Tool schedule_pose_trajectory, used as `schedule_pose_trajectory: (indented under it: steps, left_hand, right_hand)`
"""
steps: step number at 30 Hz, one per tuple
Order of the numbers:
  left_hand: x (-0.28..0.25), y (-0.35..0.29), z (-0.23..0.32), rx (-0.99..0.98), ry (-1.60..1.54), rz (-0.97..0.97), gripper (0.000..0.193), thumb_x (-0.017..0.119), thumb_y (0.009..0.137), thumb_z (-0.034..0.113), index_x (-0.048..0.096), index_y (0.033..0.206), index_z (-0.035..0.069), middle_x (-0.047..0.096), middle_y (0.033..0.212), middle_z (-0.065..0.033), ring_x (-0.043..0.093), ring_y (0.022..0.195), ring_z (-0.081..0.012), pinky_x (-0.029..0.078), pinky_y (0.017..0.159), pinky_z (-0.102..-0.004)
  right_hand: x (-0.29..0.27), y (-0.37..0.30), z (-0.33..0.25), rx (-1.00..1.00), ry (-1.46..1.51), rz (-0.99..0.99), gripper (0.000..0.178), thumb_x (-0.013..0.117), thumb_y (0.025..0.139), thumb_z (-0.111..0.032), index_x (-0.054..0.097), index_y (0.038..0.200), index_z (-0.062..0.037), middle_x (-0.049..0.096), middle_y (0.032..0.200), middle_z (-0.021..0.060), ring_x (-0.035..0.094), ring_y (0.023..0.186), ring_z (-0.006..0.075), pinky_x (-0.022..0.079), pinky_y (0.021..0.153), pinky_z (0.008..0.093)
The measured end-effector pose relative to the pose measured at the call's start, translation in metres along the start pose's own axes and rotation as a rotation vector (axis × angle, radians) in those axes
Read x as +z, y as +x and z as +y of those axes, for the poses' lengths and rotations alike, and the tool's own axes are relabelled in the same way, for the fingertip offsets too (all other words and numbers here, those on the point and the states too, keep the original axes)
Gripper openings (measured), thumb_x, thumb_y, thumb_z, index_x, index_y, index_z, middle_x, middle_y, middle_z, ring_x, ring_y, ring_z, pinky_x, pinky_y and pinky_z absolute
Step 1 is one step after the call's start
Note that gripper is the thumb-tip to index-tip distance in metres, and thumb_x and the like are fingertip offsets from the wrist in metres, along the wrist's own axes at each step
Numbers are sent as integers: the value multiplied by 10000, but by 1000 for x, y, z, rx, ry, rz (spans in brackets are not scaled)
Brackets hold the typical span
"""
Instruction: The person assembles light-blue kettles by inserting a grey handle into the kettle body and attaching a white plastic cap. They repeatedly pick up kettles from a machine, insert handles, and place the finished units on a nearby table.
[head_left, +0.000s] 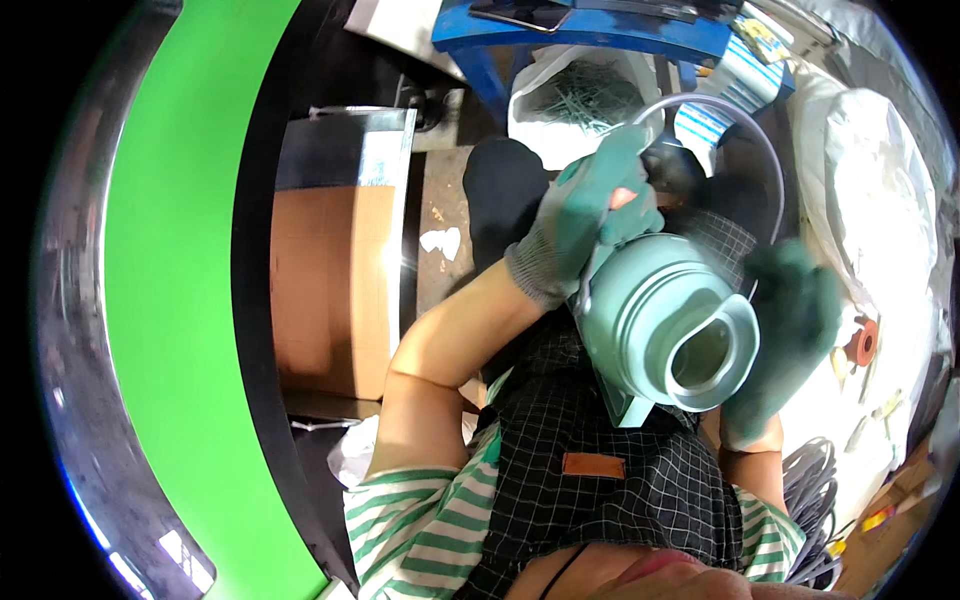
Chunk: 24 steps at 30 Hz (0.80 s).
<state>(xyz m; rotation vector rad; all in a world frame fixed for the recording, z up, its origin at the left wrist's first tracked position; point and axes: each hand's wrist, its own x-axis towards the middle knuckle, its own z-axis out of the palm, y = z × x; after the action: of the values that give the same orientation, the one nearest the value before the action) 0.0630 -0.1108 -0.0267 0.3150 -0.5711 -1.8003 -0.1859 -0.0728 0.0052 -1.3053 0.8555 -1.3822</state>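
Note:
A pale green plastic jug body (625, 300) with a wide round lipped opening and a stepped neck is tilted in front of my apron, its mouth facing up toward me. My left hand (590, 205), in a green-coated glove with a grey cuff, is closed on its far left edge. A bare fingertip shows through that glove. My right hand (795, 325), also in a green glove, is beside the jug's right side. Motion smears its fingers, so I cannot tell whether they touch the jug. A thin greyish curved band (768, 150) arcs from near my left hand to the jug's right side.
A white bag of thin green plastic pieces (590, 95) stands beyond my knees, below a blue bench (590, 38) with a phone (520, 12). Left are a cardboard box (315, 290) and a green belt (180, 300). White sacking (880, 190) and coiled cable (812, 500) lie right.

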Motion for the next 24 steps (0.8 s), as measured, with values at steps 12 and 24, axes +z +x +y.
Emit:
schedule_pose_trajectory:
  steps: [12,24]
  left_hand:
    - [52,-75,13,499,1271,355,565,619,1019,250,471,1500,-7,536,1486,-207,585,1336,-306,516,1137,-474]
    - [81,-92,2,-128,1128,405,802,865,752,263,531,1441,23,676,1309,-144,665,1217,-296,565,1039,-434]
  right_hand:
    - [6,54,65,483,1092,-131,630,453,1082,-64,292,1685,-149,432,652,-49,422,541,62,369,495,202]
    - [16,38,35,539,860,102,514,503,1010,5,483,1519,-64,488,670,11,460,537,99,426,548,240]
